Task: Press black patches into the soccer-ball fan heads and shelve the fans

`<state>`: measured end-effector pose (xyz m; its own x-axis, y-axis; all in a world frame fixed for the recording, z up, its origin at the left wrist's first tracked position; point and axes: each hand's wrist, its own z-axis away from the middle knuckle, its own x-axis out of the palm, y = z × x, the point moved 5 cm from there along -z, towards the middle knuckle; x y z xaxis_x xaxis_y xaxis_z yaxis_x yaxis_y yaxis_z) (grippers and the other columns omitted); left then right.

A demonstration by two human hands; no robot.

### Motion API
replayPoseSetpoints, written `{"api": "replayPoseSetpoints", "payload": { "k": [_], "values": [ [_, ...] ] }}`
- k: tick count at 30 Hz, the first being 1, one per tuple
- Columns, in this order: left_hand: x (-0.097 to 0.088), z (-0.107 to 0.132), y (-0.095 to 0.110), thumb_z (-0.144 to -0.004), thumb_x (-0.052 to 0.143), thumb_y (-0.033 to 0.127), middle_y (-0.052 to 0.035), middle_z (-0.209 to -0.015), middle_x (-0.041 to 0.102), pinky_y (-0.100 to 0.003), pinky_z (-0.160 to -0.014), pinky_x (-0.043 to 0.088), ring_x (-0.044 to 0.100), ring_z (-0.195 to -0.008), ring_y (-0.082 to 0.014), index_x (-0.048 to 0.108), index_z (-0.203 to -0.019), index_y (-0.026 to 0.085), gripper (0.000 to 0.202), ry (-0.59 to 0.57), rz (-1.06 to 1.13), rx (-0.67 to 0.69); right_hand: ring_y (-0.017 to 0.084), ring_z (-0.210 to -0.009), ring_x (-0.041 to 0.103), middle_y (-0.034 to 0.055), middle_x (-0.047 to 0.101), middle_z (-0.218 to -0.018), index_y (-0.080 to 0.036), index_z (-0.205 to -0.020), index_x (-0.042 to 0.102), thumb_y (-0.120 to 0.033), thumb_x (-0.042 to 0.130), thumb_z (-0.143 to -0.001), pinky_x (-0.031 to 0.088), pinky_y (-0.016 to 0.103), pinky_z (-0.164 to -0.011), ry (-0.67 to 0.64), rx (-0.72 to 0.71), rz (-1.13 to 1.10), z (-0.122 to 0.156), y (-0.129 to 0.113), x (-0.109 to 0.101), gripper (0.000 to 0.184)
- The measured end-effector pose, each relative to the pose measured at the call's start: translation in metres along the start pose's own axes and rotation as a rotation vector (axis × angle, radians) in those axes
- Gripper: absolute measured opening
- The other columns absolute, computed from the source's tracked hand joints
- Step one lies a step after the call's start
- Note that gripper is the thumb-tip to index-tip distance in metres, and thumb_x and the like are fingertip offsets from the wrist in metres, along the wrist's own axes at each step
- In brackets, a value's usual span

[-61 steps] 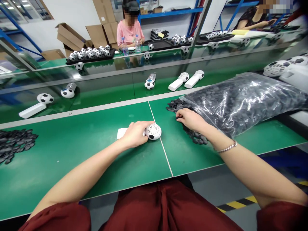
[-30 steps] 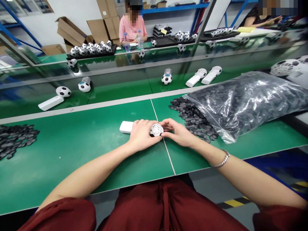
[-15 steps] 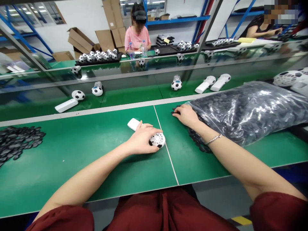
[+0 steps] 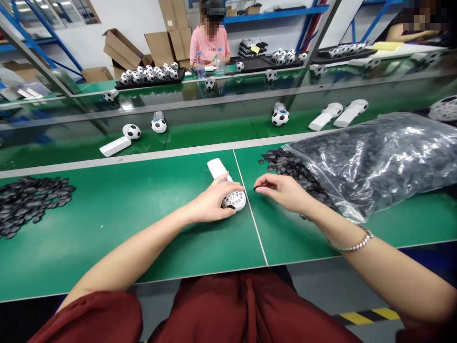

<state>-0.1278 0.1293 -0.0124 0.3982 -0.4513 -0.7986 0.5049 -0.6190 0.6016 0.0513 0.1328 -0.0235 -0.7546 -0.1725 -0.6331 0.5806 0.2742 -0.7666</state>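
Note:
My left hand (image 4: 210, 202) grips a white hand-held fan with a football-patterned head (image 4: 234, 200); the fan's white handle (image 4: 217, 167) points away from me on the green table (image 4: 124, 224). My right hand (image 4: 282, 190) hovers just right of the fan head, its fingers pinched on a small black piece (image 4: 255, 188). Loose black pieces (image 4: 285, 164) spill from a clear plastic bag (image 4: 374, 157) beside that hand.
Another heap of black pieces (image 4: 28, 200) lies at the far left. The conveyor behind carries several football fans (image 4: 121, 140) (image 4: 280, 116) (image 4: 337, 114). A person in a pink shirt (image 4: 209, 40) works at the far table beside trays of football heads (image 4: 150, 76).
My right hand left the pile of black pieces and came back toward the fan head with a piece pinched. The fan's handle has swung further away from me under my left hand.

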Motion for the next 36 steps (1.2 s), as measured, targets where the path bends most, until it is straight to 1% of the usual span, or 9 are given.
{"api": "replayPoseSetpoints", "payload": {
  "k": [3,5,8,13,17,20,25,32,36],
  "values": [
    [0.002,-0.001,0.001,-0.068,0.059,0.016,-0.007,-0.127,0.05,-0.046,-0.11,0.02,0.021,-0.133,-0.0269,0.047,-0.118,0.019,0.052,0.051,0.027,0.04,0.018,-0.073,0.058,0.0022,0.063,-0.079,-0.021,-0.081,0.056,-0.035,0.053,-0.08,0.048,0.031,-0.068,-0.044,-0.036,-0.094,0.012,-0.011,0.011,0.014],
    [0.004,-0.003,0.001,-0.068,0.06,0.017,-0.0072,-0.124,0.051,-0.044,-0.111,0.017,0.02,-0.133,-0.0262,0.048,-0.116,0.018,0.05,0.077,0.03,0.051,0.017,-0.076,0.058,0.0025,0.063,-0.082,-0.021,-0.089,0.056,-0.032,0.05,-0.082,0.048,0.031,-0.07,-0.068,-0.076,-0.072,0.017,-0.017,0.016,0.014],
    [0.006,-0.003,0.0,-0.068,0.059,0.018,-0.0063,-0.123,0.051,-0.044,-0.112,0.016,0.019,-0.134,-0.0255,0.047,-0.115,0.018,0.049,0.066,0.03,0.059,0.018,-0.084,0.058,0.0036,0.063,-0.091,-0.022,-0.097,0.057,-0.028,0.046,-0.085,0.046,0.032,-0.076,-0.079,-0.134,-0.009,0.02,-0.024,0.02,0.018],
    [0.004,-0.001,-0.001,-0.064,0.057,0.013,-0.0053,-0.123,0.05,-0.045,-0.112,0.016,0.015,-0.135,-0.0253,0.046,-0.113,0.02,0.05,0.038,0.043,0.047,0.017,-0.075,0.058,0.002,0.063,-0.083,-0.021,-0.084,0.06,-0.03,0.051,-0.083,0.046,0.03,-0.07,-0.059,-0.097,-0.071,0.021,-0.022,0.022,0.013],
    [0.006,0.0,0.001,-0.064,0.057,0.015,-0.0068,-0.12,0.051,-0.047,-0.11,0.019,0.013,-0.136,-0.0272,0.046,-0.11,0.02,0.047,0.065,0.054,-0.001,0.015,-0.069,0.055,0.0014,0.061,-0.077,-0.02,-0.08,0.061,-0.033,0.057,-0.079,0.045,0.029,-0.065,-0.072,-0.062,-0.198,0.019,-0.018,0.029,0.014],
    [0.007,-0.001,0.003,-0.066,0.06,0.019,-0.0081,-0.119,0.052,-0.048,-0.108,0.022,0.013,-0.136,-0.0289,0.048,-0.106,0.019,0.042,0.086,0.081,-0.029,0.015,-0.069,0.054,0.0012,0.06,-0.076,-0.019,-0.081,0.059,-0.033,0.058,-0.078,0.045,0.029,-0.066,-0.077,-0.02,-0.301,0.017,-0.015,0.034,0.015],
    [0.01,-0.003,0.0,-0.068,0.061,0.023,-0.0091,-0.118,0.052,-0.05,-0.108,0.021,0.011,-0.136,-0.0312,0.05,-0.102,0.018,0.037,0.141,0.126,-0.042,0.014,-0.066,0.053,0.0015,0.061,-0.074,-0.017,-0.076,0.06,-0.032,0.059,-0.076,0.044,0.029,-0.064,-0.101,0.001,-0.299,0.014,-0.018,0.036,0.015],
    [0.015,-0.004,0.001,-0.067,0.06,0.018,-0.0076,-0.104,0.055,-0.05,-0.109,0.02,0.022,-0.132,-0.0281,0.05,-0.096,0.019,0.03,0.24,0.109,-0.022,0.012,-0.059,0.048,-0.0014,0.056,-0.066,-0.017,-0.071,0.056,-0.031,0.064,-0.073,0.041,0.025,-0.057,-0.081,0.008,-0.359,0.006,-0.013,0.039,0.016],
    [0.016,-0.004,0.001,-0.067,0.058,0.016,-0.0067,-0.102,0.054,-0.05,-0.108,0.021,0.026,-0.13,-0.0269,0.049,-0.094,0.02,0.029,0.275,0.097,0.004,0.01,-0.056,0.044,-0.0038,0.05,-0.062,-0.017,-0.069,0.053,-0.031,0.065,-0.072,0.037,0.024,-0.054,-0.086,-0.002,-0.374,0.006,-0.009,0.046,0.019]
  ]
}}
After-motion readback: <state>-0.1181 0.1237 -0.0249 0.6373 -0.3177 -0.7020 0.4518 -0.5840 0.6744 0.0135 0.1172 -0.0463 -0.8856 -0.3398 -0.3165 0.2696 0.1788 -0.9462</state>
